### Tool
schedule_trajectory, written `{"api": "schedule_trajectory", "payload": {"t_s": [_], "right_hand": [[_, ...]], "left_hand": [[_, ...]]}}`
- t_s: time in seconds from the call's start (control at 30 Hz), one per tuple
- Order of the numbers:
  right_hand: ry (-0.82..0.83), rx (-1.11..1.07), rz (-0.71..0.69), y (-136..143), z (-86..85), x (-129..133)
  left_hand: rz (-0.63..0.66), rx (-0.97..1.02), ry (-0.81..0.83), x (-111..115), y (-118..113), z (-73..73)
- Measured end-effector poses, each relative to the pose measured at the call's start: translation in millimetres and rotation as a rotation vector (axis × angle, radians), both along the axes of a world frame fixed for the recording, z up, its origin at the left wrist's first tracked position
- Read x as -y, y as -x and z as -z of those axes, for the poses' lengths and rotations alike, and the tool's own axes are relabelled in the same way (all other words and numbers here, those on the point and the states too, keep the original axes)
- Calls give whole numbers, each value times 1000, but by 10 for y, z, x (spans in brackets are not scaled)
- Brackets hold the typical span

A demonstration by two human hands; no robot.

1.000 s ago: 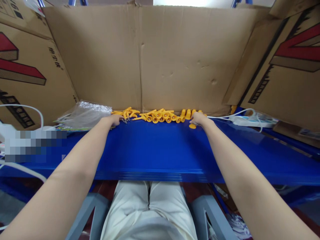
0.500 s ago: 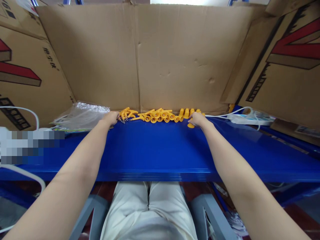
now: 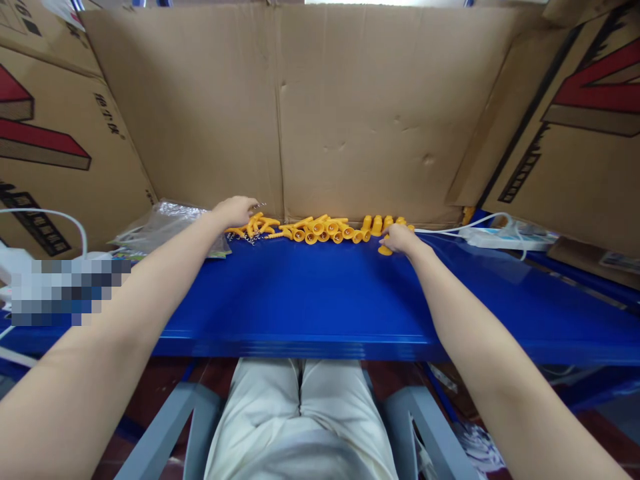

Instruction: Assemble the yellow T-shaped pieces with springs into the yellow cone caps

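Coil (image 3: 261,205), thin and silvery, pokes out past the fingertips of the left hand (image 3: 236,209), which seems to be pinching it; its long axis runs roughly sideways, towards the worktop's right side. This hand is raised a little above the back edge of the worktop (image 3: 310,293), left of the middle, close in front of the cardboard (image 3: 350,120). The left arm is stretched forward from the near left, palm down, with the fingers pointing inward.

Just below and to the right of the left fingers lies a heap of yellow sticks (image 3: 257,224), with more coils (image 3: 254,237) at its front. The left hand is much nearer to this heap than the right one. Beside the wrist on the outer side, a clear bag (image 3: 167,227) lies towards the back left corner.

The right hand (image 3: 400,239) is low by the back edge, right of the middle, its arm slanting in from the near right. Its fingers bend over a cup (image 3: 385,251), whose flared rim shows beneath them; how firmly they close cannot be told. Upright cups (image 3: 377,225) stand behind and to its left, against the cardboard. Between the hands, a pile of cups (image 3: 320,231) lies along the back edge, mostly mouths towards the person. White cables (image 3: 493,221) and a power strip (image 3: 507,241) lie farther out, towards the back right corner.
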State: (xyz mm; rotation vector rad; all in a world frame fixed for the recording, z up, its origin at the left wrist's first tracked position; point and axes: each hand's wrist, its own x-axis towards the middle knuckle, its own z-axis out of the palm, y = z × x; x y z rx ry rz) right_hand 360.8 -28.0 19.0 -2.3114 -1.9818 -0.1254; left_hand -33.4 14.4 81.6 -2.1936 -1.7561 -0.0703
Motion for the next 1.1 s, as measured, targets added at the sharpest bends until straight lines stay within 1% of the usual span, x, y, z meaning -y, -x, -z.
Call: {"api": "schedule_trajectory", "payload": {"t_s": [0.1, 0.2, 0.3, 0.43, 0.57, 0.63, 0.7, 0.83, 0.9, 0.97, 1.1], "right_hand": [[-21, -18, 0, 8, 28, -5], [-41, -53, 2, -9, 86, -49], [-90, -58, -14, -38, 153, -112], [-110, -82, -27, -35, 199, -144], [-56, -156, 6, 7, 184, -97], [-18, -163, 34, 18, 175, -73], [9, -141, 54, 14, 175, -63], [40, -98, 38, -11, 189, -77], [52, -96, 18, -19, 195, -91], [45, -93, 2, -18, 197, -99], [-24, -100, -2, 17, 183, -78]], "left_hand": [[66, -74, 177, 72, -261, 117], [173, -106, 310, 122, -511, 259], [194, -89, 366, 159, -690, 358], [230, -117, 376, 216, -804, 440], [235, -103, 351, 244, -800, 487], [231, -81, 340, 248, -767, 473], [201, -80, 336, 256, -723, 425], [24, -85, 315, 289, -613, 295], [-61, -70, 317, 304, -552, 264], [-102, -36, 378, 322, -497, 275], [-105, 67, 545, 381, -459, 374]]}}
